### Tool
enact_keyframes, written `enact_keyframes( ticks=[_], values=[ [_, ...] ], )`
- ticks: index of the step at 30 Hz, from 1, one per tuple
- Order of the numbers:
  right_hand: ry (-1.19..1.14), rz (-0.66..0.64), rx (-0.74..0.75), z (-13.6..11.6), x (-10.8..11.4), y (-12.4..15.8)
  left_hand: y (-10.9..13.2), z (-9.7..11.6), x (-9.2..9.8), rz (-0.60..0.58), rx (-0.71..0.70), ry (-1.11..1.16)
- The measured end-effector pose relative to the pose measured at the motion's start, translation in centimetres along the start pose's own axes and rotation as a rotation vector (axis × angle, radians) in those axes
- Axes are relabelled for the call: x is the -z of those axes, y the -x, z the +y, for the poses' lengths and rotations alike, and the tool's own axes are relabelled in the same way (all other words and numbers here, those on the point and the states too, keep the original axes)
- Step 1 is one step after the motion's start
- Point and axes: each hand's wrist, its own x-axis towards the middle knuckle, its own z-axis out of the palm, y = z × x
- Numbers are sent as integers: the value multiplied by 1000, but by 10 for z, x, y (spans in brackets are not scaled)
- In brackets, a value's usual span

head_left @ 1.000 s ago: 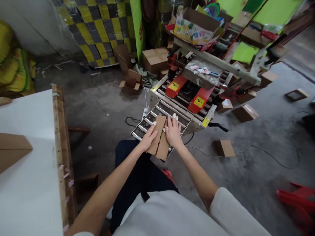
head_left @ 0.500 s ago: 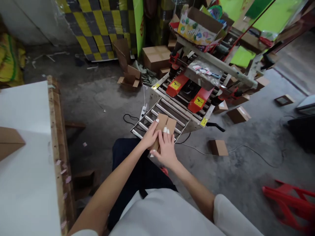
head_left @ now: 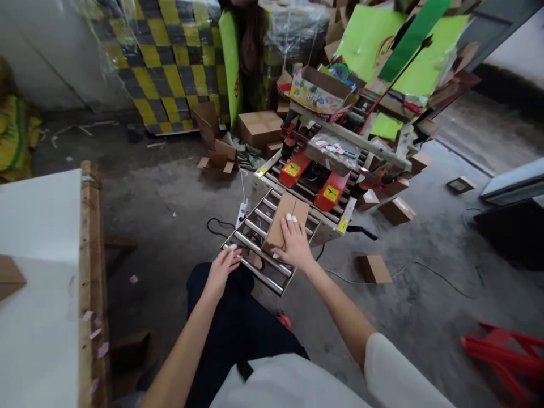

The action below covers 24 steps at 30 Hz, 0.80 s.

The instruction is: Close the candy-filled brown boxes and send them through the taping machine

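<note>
A small brown cardboard box lies on the steel rollers of a box-sealing machine. My right hand lies flat on top of the box, fingers stretched toward the machine's red guides. My left hand has come off the box and rests at the near left end of the rollers, fingers loosely curled, holding nothing. White tape covers several fingertips.
A white table with a wooden edge stands at left. Loose cardboard boxes lie on the concrete floor around the machine, and a cable trails right. A red plastic stool is at lower right. Printed boxes pile up behind.
My left hand let go of the box and dropped back to the near end of the rollers. My right hand pushed the box farther along the rollers toward the red guides.
</note>
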Motion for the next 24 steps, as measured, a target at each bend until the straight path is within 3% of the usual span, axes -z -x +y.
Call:
enact_keyframes(
  ticks=[2, 5, 7, 9, 11, 13, 16, 18, 21, 24],
  values=[
    [-27, 48, -80, 33, 11, -42, 15, -4, 14, 81, 51, 12],
    [-103, 128, -268, 70, 44, -107, 38, -13, 33, 161, 122, 71],
    [-158, 191, -359, 72, 65, -134, 48, -24, 47, 158, 155, 121],
    [-178, 246, -361, 53, 68, -140, 55, -35, 59, 154, 159, 181],
    [-197, 247, -291, 17, 46, -126, 62, -43, 63, 187, 145, 210],
    [-241, 194, -199, -27, 8, -94, 69, -44, 58, 221, 107, 177],
    [-344, 113, -74, -94, -46, -33, 73, -30, 40, 197, -8, 122],
    [-445, 96, 6, -128, -69, 0, 71, -17, 27, 198, -59, 133],
    [-562, 75, 80, -154, -88, 25, 69, -5, 21, 256, -72, 128],
    [-613, 44, 95, -156, -96, 30, 66, -9, 28, 226, -56, 100]
  ],
)
